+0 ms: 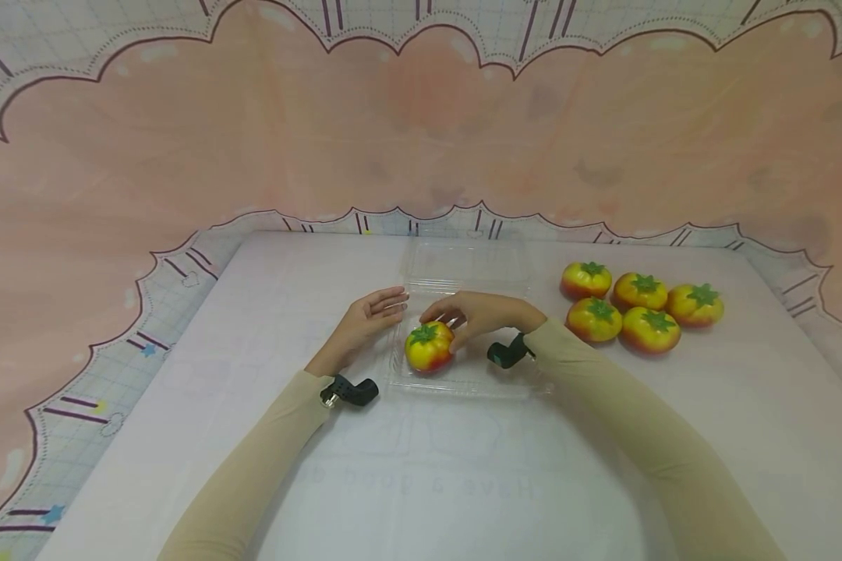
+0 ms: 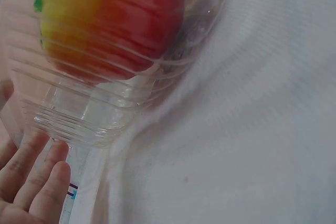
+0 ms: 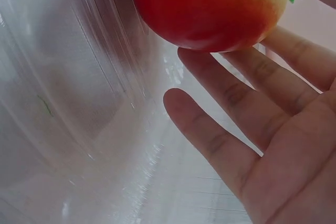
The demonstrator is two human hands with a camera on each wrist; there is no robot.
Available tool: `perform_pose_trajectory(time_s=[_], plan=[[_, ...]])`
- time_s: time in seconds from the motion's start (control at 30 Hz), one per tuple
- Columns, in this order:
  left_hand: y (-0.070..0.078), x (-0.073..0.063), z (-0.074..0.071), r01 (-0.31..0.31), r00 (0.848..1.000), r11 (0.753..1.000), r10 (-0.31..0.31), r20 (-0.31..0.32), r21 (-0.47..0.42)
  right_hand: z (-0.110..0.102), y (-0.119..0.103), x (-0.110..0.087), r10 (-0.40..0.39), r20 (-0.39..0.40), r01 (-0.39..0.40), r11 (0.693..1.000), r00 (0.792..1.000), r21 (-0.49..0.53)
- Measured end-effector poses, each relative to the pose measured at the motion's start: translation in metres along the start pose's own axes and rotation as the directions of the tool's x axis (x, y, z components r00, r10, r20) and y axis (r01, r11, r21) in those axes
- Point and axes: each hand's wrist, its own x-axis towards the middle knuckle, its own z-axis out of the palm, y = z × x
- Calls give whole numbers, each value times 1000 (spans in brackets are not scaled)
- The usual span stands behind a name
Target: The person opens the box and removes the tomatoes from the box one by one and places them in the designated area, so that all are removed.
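Note:
A clear plastic clamshell box [image 1: 484, 382] lies with its lid [image 1: 470, 265] folded back. In its left part sits a red-and-yellow tomato [image 1: 428, 347] with a green leafy top. My right hand [image 1: 480, 312] holds this tomato, thumb on its near right side and fingers at the back. The right wrist view shows fingertips [image 3: 197, 59] against the tomato's red side, the little finger spread away. My left hand [image 1: 368, 319] is by the box's left wall, fingers extended. In the left wrist view, its fingertips [image 2: 59, 150] are right at the ribbed plastic edge.
Several more tomatoes [image 1: 638, 292] of the same kind stand grouped to the right of the box, beyond my right forearm. A white cloth [image 1: 421, 483] covers the table. Behind it hangs a peach-coloured patterned curtain [image 1: 407, 132]. Each wrist carries a small black camera [image 1: 356, 391].

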Motion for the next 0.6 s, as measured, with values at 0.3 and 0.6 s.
perform_pose_trajectory(time_s=[0.3, 0.6], plan=[[-2, 0, -1, -10, 1000, 1000, 10, 1, 4, 0, 2, 1, 10, -8, -11, 1000, 1000, -2], [5, -3, 1, -3, 1000, 1000, 3, 1, -4, -1, 2, 1, 19, -30, -19, 1000, 999, 7]])
